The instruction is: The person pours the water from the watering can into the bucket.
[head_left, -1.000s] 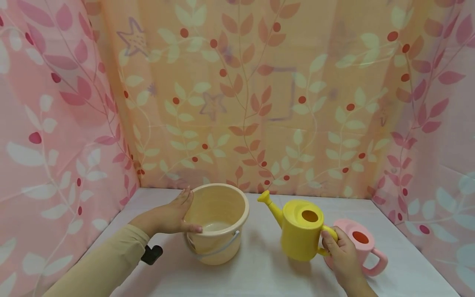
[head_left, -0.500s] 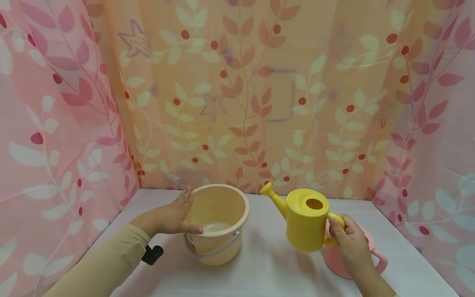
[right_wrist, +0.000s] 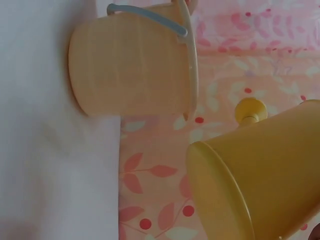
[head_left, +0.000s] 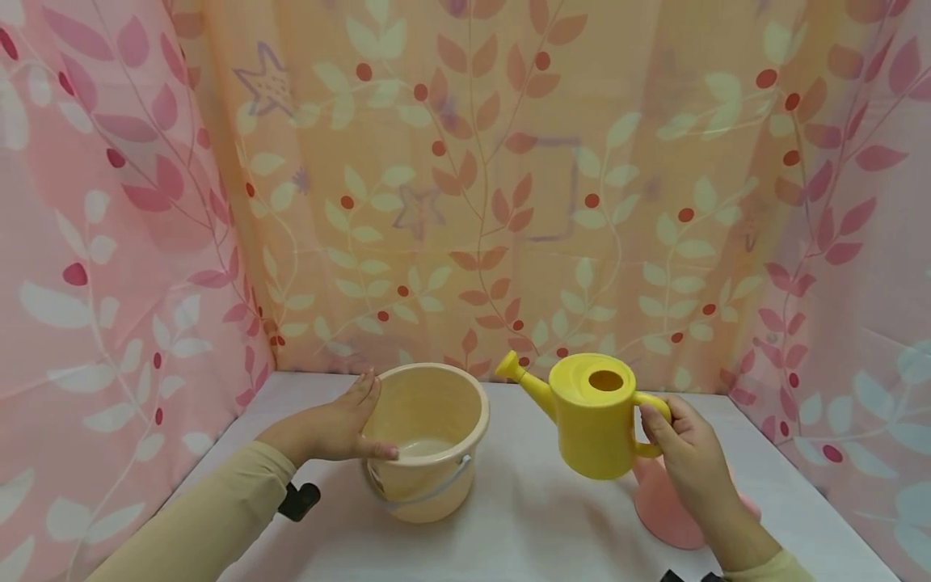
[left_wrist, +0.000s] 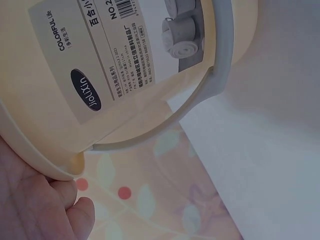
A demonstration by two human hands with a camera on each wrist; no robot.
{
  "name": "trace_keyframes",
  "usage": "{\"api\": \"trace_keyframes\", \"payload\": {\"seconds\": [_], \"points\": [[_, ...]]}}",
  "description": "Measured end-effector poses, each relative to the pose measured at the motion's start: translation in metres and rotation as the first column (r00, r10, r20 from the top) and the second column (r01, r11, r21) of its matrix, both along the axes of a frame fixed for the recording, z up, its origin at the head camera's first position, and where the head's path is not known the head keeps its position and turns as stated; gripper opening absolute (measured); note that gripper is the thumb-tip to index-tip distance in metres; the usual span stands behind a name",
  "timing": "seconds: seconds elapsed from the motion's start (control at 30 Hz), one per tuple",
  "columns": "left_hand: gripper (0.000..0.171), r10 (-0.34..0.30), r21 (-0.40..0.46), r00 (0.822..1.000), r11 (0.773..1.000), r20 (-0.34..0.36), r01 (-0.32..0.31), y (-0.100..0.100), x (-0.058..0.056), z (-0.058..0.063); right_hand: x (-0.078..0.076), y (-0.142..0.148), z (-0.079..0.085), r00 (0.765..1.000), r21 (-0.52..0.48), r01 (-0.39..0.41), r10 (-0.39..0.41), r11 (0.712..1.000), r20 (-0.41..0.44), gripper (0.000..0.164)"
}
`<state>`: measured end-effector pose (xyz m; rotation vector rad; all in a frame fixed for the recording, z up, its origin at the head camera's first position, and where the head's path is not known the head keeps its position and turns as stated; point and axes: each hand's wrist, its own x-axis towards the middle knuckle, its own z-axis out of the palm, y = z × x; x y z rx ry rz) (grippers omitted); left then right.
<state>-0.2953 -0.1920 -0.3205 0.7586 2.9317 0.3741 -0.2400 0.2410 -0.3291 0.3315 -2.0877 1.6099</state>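
A cream bucket (head_left: 429,485) stands upright on the white table, its grey bail handle (head_left: 432,491) hanging down at the front. My left hand (head_left: 330,424) rests on the bucket's left rim with thumb and fingers spread apart. In the left wrist view, fingertips (left_wrist: 80,212) lie right at the rim, near a printed label (left_wrist: 100,60) on the wall. My right hand (head_left: 687,449) grips the loop handle of a yellow watering can (head_left: 596,432). That can is raised above the table, its underside (right_wrist: 220,195) visible in the right wrist view, with the spout towards the bucket.
A pink watering can (head_left: 665,509) stands on the table (head_left: 531,525) at the right, partly hidden behind my right hand and forearm. Patterned leaf curtains (head_left: 465,186) enclose the back and both sides.
My right hand lifts the yellow watering can higher; it shifts right, then back left towards the bucket. More of the pink can gets covered. The left hand and bucket hold still.
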Motion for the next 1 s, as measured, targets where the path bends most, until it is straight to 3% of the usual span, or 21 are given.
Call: {"api": "trace_keyframes", "payload": {"seconds": [0.33,0.7,1.0], "points": [[0.119,0.002,0.004,1.0,1.0,-0.002,-0.002,0.0,-0.001,0.001,-0.005,-0.018,0.017,1.0,0.038,-0.021,0.022,0.999,-0.016,0.014],[0.118,0.002,0.009,1.0,1.0,0.0,-0.002,-0.001,0.001,0.0,-0.007,-0.034,0.035,0.998,0.104,-0.054,0.052,0.993,0.017,0.022],[0.119,0.003,-0.001,1.0,1.0,-0.006,-0.003,0.0,-0.001,0.0,-0.013,-0.042,0.041,0.997,0.163,-0.067,0.06,0.984,0.043,0.028]]}}
